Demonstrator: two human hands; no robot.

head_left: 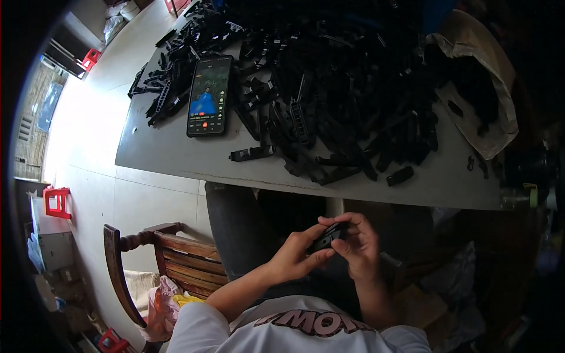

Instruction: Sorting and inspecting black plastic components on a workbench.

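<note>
Above my lap, just off the table's near edge, both hands hold a small black plastic part (327, 237). My left hand (299, 250) grips its left end, thumb below and fingers above. Around the right end, my right hand (359, 244) closes with thumb and fingertips, hiding some of the part. Its exact kind cannot be made out. A large heap of similar long, narrow black plastic parts (341, 112) covers much of the table (159, 150). One loose part (252, 153) lies near the front edge, and a short one (400, 176) lies further right.
A phone (209, 97) with a lit screen lies on the table, left of the heap. At the table's right is an open tan bag (500, 126) with dark contents. A wooden chair (188, 267) with cloths stands at my left; a red stool (57, 203) is beyond it.
</note>
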